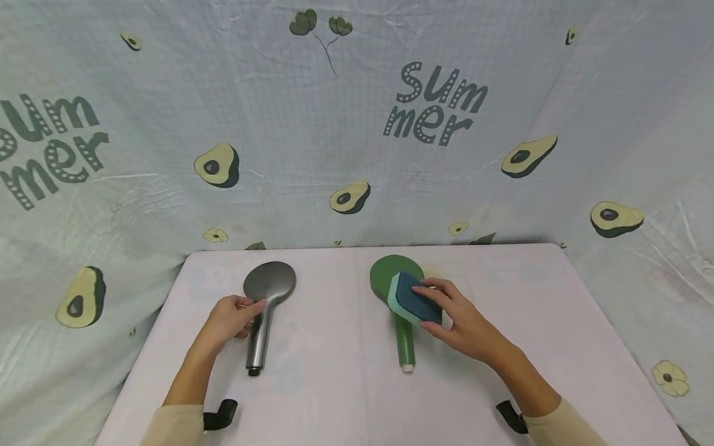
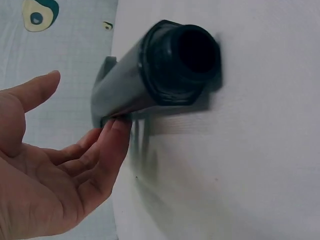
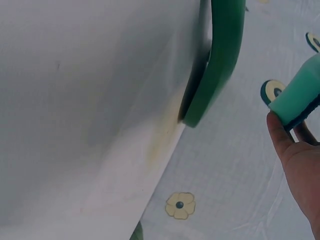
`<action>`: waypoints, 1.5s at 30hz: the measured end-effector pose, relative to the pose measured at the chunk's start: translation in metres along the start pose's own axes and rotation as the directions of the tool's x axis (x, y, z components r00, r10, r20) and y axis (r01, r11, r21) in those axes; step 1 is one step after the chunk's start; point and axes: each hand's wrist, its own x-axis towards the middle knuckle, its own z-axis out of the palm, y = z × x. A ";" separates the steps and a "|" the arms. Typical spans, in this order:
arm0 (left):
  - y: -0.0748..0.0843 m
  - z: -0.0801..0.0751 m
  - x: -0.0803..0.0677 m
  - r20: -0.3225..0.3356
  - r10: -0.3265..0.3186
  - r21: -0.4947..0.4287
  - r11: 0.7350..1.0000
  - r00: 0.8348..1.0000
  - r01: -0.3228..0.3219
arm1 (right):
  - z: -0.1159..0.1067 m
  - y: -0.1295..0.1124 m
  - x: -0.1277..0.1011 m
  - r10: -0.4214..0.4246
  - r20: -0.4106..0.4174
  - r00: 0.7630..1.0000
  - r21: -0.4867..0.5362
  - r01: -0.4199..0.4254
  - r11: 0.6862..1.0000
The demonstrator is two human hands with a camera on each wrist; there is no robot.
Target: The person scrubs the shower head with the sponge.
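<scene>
Two of these, near-vertical, handles down-frame: grey shower head (image 1: 270,280) mid-left, green one (image 1: 388,272) centre-right. My left hand (image 1: 227,319) touches grey, thumb apart; my right hand's (image 1: 458,314) pinching one sponge (image 1: 415,298), slanting down-right, over green.

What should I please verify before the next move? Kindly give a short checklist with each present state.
1. Sponge pinched in right hand: ok.
2. Sponge apart from green shower head: ok, a gap shows in the right wrist view.
3. Green shower head lying on table: ok.
4. Left hand closed round grey shower head: not ok, the fingers touch its handle but the thumb stands apart.
5. Sponge wet or dry: cannot tell.
</scene>
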 end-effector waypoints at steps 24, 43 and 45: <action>-0.012 0.009 0.012 0.106 -0.053 -0.079 0.995 0.993 0.062 | 0.015 -0.008 0.000 0.002 0.057 0.998 0.032 -0.004 0.999; -0.023 0.001 0.013 0.428 0.131 -0.512 0.850 0.894 0.120 | 0.006 -0.002 -0.001 -0.003 0.029 1.000 0.015 0.002 1.000; -0.023 0.003 0.012 0.411 0.145 -0.515 0.852 0.900 0.098 | 0.004 -0.002 0.001 -0.006 0.031 0.999 0.011 0.006 1.000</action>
